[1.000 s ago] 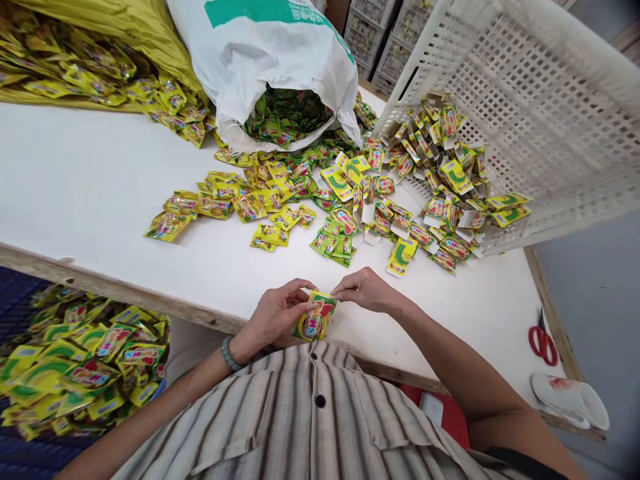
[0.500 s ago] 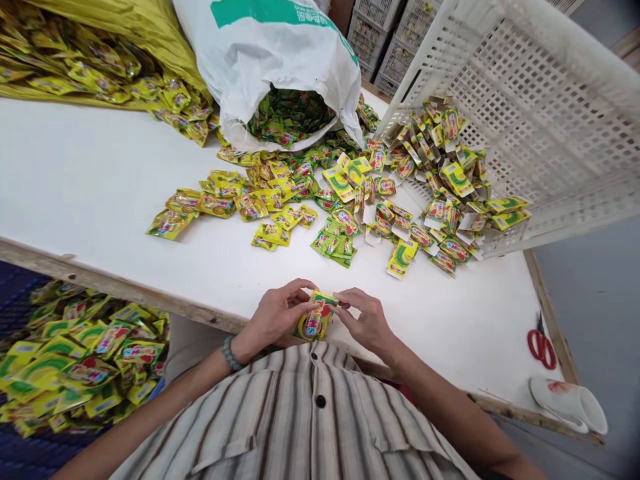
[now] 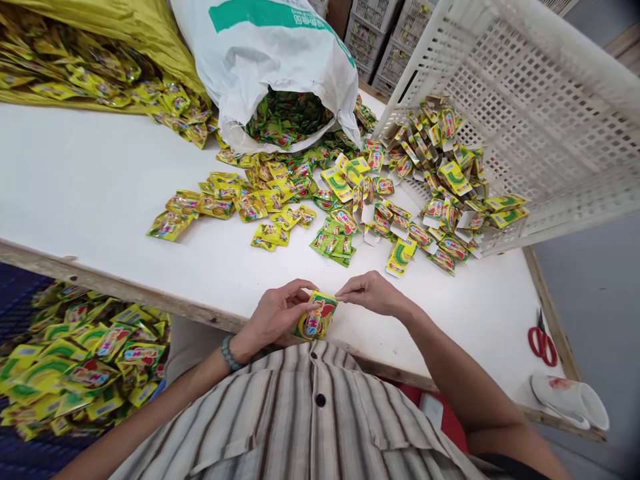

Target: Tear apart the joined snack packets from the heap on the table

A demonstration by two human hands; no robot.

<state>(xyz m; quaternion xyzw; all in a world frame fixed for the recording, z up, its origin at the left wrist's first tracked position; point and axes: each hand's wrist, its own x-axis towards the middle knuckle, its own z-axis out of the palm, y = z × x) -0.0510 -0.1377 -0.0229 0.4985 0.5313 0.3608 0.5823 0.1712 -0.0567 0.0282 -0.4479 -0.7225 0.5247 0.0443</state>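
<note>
A small yellow and green printed box (image 3: 316,319) is held upright just over the table's front edge, close to my shirt. My left hand (image 3: 280,311) grips it from the left, thumb across its front face. Fingers pinched together, my right hand (image 3: 373,293) is at the box's upper right corner; whether anything thin is in that pinch I cannot make out. Beyond my hands lie green sachets (image 3: 333,240), yellow sachets (image 3: 270,233) and a flattish yellow box (image 3: 401,257).
A tipped white crate (image 3: 530,100) spills small boxes (image 3: 457,177) at the right. Behind are a white sack (image 3: 280,60) of green sachets and a yellow bag (image 3: 165,40) of sachets. Red scissors (image 3: 543,343) and a mug (image 3: 570,400) lie at right. Filled boxes or packs (image 3: 95,360) heap lower left.
My right hand has turned and lifted slightly at the box's top corner, with its elbow swinging outward. My left hand keeps the box in nearly the same place.
</note>
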